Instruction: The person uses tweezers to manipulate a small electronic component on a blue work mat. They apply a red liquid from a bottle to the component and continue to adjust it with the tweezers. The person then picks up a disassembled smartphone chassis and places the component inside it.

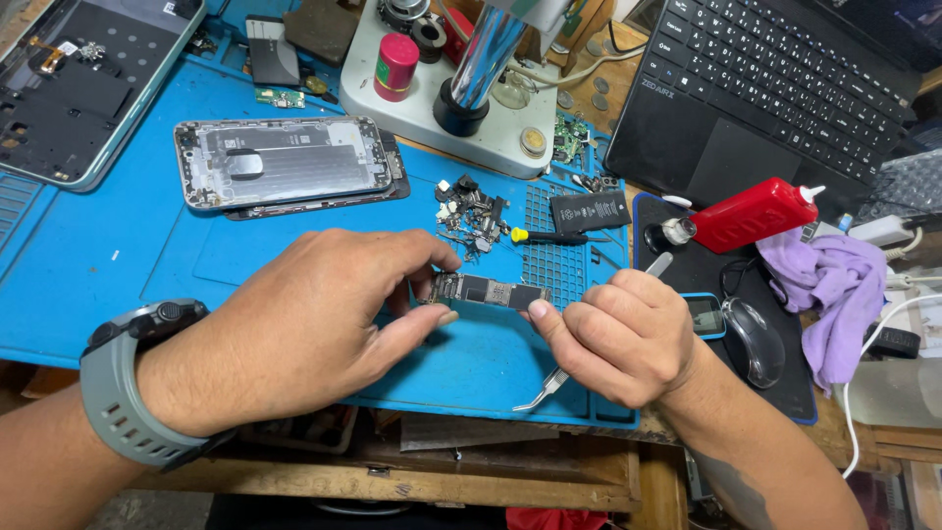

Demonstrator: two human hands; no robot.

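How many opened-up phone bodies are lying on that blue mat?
2: a silver-framed opened phone body behind the left hand, and a larger teal-edged dark phone body at the mat's far-left corner, partly cut off. Others may be out of view.

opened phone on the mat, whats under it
A second dark slab pokes out under the opened phone at its right and lower edges, on the blue mat. The rest is covered.

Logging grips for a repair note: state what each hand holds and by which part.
Both hands hold a narrow circuit board by its ends: left hand pinches the left end, right hand the right. The right hand also grips metal tweezers around their middle.
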